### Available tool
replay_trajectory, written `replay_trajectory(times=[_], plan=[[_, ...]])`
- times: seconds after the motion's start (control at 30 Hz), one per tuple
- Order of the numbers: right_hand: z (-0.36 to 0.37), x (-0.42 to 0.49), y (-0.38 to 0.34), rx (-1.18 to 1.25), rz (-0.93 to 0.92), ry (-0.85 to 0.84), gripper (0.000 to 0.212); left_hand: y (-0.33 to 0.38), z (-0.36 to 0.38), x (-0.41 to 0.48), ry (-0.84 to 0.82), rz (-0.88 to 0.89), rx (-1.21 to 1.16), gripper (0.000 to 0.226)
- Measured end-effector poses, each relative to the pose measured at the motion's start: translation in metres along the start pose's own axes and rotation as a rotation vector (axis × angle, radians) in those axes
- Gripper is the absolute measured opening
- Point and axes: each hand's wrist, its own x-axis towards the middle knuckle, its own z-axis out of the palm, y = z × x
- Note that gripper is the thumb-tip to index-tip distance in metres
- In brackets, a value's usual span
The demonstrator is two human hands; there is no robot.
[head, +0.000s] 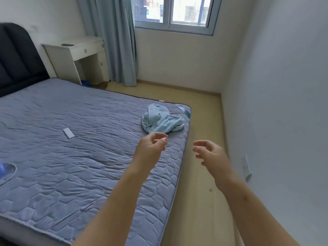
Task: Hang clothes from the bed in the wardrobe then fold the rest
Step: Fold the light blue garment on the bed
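At the bed point(71, 174) corner, holds left hand point(152, 148) and right hand point(211, 153) out just short of crumpled pale-blue garment point(163, 121) (touching nothing), fingers loosely curled, slightly apart.

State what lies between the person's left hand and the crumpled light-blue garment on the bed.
Only bare quilted mattress, in the head view, separates left hand from garment.

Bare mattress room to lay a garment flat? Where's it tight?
Widest bare patch on the quilted grey-blue mattress: between the small white rectangular object and the near edge. Also bare from that object to the dark padded headboard. Tight at the far right corner, where the crumpled light-blue garment lies.
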Motion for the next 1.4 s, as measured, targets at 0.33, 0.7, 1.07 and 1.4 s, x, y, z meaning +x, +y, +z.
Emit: replay_trajectory(times=[0.33,0.7,1.07,1.4], plan=[[-0.031,0.239,0.022,-0.051,0.139,-0.108,0.013,-0.005,0.094,0.212,0.034,-0.121,0.055,0.017],[-0.047,0.476,0.060,-0.098,0.277,-0.151,0.014,-0.039,0.163,0.456,0.076,-0.231,0.045,0.019],[-0.022,0.705,0.105,-0.231,0.372,-0.325,0.018,-0.075,0.190,0.638,0.100,-0.421,0.195,0.012],[0.074,0.868,0.182,-0.559,0.390,-0.790,0.029,-0.174,0.204,0.749,0.429,-0.772,0.107,0.014]])
